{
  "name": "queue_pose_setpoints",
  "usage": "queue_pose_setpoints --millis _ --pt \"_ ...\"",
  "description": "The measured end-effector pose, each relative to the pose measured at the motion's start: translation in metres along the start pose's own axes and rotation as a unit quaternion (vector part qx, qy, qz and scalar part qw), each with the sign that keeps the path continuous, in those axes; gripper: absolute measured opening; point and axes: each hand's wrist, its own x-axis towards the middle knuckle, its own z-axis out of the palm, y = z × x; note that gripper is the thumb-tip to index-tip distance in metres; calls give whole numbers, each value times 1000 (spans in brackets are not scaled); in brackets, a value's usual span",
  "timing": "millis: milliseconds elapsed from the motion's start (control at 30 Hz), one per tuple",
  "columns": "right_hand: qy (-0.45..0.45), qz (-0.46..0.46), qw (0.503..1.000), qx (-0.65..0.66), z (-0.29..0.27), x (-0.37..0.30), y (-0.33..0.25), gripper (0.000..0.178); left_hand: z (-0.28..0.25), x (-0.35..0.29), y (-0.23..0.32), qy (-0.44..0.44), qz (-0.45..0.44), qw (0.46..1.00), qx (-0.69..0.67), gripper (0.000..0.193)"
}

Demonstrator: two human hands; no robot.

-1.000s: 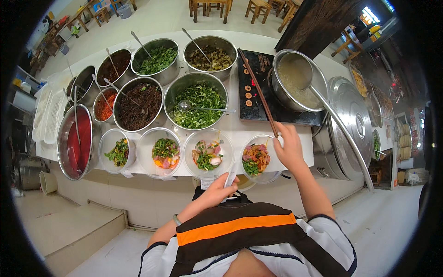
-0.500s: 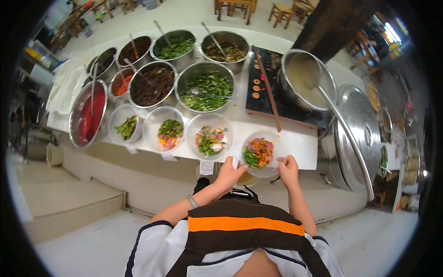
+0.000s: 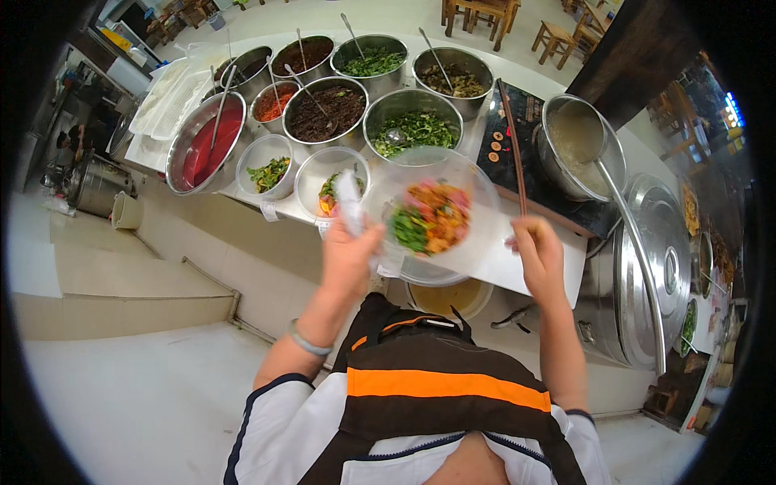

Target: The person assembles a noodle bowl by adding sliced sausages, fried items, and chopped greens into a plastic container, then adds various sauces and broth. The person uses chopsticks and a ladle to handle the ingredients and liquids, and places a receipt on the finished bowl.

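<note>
My left hand (image 3: 347,250) is closed on the rim of a clear plastic bowl (image 3: 485,190), raised above the counter and blurred by motion. Chopped greens, orange pickle and pink slices fill its middle. A white piece of paper or film (image 3: 349,198) shows at my left fingers, too smeared to identify. At the counter's front, my right hand (image 3: 535,246) pinches the near end of brown chopsticks (image 3: 512,137), which still lie across the black induction cooker (image 3: 491,129). Two similar plastic bowls stand to the left, one with greens (image 3: 269,174), the other (image 3: 305,179) partly covered.
Steel basins of greens (image 3: 416,129), dark minced topping (image 3: 327,113) and red liquid (image 3: 212,145) crowd the counter. A pot with a long ladle (image 3: 638,259) sits on the cooker. A big lidded steel pot (image 3: 647,283) stands right. Below the edge is a yellowish tub (image 3: 449,297).
The bowl has risen off the counter edge and shifted left in my left hand. My right hand has left the bowl and taken the chopsticks' end. The view has shifted.
</note>
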Motion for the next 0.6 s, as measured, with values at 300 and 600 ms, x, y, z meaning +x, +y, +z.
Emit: queue_pose_setpoints --millis 300,600 --pt "-86 -193 921 -326 108 185 44 12 -99 89 93 64 63 995 38 17" --pt "-133 43 791 -596 211 303 149 25 -140 239 115 -9 13 1000 20 16"
